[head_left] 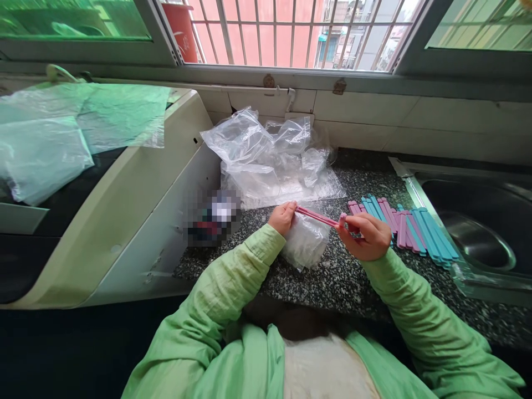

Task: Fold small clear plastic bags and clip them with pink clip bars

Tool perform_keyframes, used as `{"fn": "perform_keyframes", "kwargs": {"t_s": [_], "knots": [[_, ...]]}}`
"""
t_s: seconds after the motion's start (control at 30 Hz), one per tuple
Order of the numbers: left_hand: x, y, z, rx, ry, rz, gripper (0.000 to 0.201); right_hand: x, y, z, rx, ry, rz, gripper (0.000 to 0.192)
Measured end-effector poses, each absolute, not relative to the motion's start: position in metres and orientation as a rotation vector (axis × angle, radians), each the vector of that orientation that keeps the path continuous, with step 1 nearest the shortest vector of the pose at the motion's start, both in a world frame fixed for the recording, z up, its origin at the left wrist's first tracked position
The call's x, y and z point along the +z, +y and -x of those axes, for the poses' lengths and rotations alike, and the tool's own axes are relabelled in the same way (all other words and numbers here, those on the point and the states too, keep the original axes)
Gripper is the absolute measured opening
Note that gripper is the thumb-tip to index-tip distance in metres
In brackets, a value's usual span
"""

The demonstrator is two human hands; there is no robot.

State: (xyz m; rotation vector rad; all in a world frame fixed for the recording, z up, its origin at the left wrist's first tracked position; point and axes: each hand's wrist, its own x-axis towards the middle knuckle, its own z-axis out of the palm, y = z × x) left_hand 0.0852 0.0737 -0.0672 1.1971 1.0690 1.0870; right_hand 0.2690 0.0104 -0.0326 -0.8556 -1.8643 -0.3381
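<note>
Here, both hands pinch a slim pink plastic sealing clip [318, 216] (left hand [283, 216] at nine o'clock, right hand [366, 235] at three), closed across a small clear plastic bag [305, 244] over the speckled granite counter [332, 282].

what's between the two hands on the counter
In the head view, a pink plastic clip stick spans from left hand to right hand, over a small clear bag.

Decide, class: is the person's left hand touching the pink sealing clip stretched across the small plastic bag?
Touching. The head view shows the left hand pinching one end of the pink clip, with the right hand at the other end and the small bag hanging beneath.
</note>
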Motion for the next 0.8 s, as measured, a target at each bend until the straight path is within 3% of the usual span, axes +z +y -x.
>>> {"fn": "perform_keyframes", "kwargs": {"t_s": [0.8], "knots": [[-0.062,0.078,-0.079,1.243,1.05,-1.076,0.044,-0.038,0.013,-0.281,-0.341,-1.762,0.849,0.011]]}}
